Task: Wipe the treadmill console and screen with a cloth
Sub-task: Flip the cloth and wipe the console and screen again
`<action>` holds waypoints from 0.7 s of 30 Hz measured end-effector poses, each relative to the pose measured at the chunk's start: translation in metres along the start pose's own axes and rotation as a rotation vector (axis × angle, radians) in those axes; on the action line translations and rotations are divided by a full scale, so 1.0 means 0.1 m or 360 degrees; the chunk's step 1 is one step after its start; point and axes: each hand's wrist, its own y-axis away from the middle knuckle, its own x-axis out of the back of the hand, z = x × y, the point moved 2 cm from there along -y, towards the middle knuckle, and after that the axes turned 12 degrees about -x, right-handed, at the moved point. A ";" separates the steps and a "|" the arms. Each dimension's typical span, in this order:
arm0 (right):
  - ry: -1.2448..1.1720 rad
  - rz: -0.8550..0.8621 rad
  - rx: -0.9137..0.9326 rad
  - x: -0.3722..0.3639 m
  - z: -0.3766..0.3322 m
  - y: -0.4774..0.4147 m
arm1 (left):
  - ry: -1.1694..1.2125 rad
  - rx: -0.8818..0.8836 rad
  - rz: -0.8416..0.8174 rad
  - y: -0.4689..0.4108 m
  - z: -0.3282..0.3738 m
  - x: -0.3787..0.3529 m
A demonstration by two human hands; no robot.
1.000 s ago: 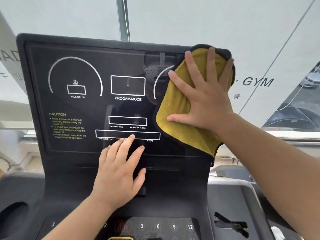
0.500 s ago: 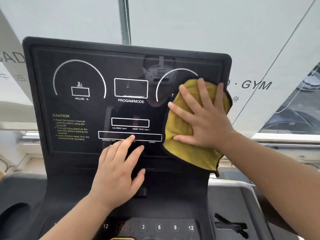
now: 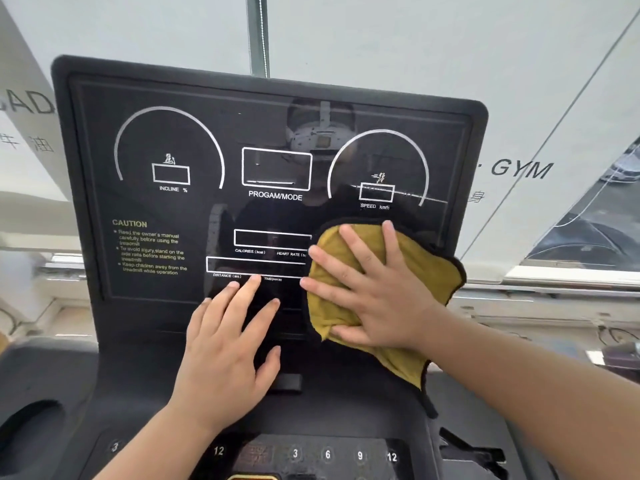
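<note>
- white wall panels with "gym" lettering (image 3: 519,168) stand behind the treadmill console (image 3: 346,403); its dark, glossy screen (image 3: 194,216) tilts toward the camera.
- right hand (image 3: 377,299): fingers spread wide and straight, palm pressing the yellow cloth (image 3: 426,268) flat on the lower right part of the screen, below the speed dial (image 3: 377,161). nothing is gripped; pressure alone holds the cloth.
- left hand (image 3: 225,344): open, fingers straight, resting bare on the lower centre of the screen, just beside the cloth.
- risk, fingerprints: the bare left hand probably marks the glass under it. that zone needs a pass once the hand lifts.
- risk, cloth slip: a loose corner hangs below the right hand, past the screen's lower edge. if pressure eases, the cloth may bunch or drop.
- risk, unintended input: a long downward stroke may carry the cloth onto the button panel (image 3: 311,455) and press a numbered key. whether the unit is powered cannot be told.
- risk, streaking: a pale line crosses the speed dial. streak or reflection cannot be told; if it is a streak, the area needs a second pass.
- risk, missed area: the incline dial (image 3: 169,143) and caution text (image 3: 149,251) lie well apart from the cloth and may be skipped.
</note>
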 end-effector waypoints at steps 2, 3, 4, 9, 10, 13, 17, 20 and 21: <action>-0.0006 -0.0001 0.0061 -0.05 -0.04 0.07 | 0.0009 -0.0012 -0.0035 0.00 -0.02 0.02; -0.0005 0.0001 0.0072 -0.03 0.01 0.05 | 0.0011 -0.0018 -0.0054 0.00 -0.03 0.03; -0.0003 0.0011 0.0050 0.00 0.08 0.00 | 0.0013 -0.0026 -0.0071 0.00 -0.05 0.04; 0.0030 0.0036 -0.0566 0.43 0.75 -0.61 | 0.0006 -0.0060 -0.0152 0.02 -0.08 0.08; 0.0035 0.0014 -0.0669 0.50 0.85 -0.72 | 0.0009 -0.0062 -0.0161 0.02 -0.08 0.08; 0.0043 -0.0012 -0.0836 0.60 0.88 -0.93 | 0.0031 -0.0052 -0.0163 0.03 -0.09 0.09; 0.0049 0.0023 -0.0627 0.47 0.52 -0.83 | 0.0017 -0.0049 -0.0138 0.03 -0.06 0.07; 0.0037 0.0045 -0.0254 0.23 0.17 -0.45 | 0.0019 -0.0040 -0.0081 -0.01 -0.06 0.07; 0.0030 0.0043 -0.0155 0.13 0.06 -0.29 | 0.0029 -0.0036 -0.0065 -0.02 -0.07 0.07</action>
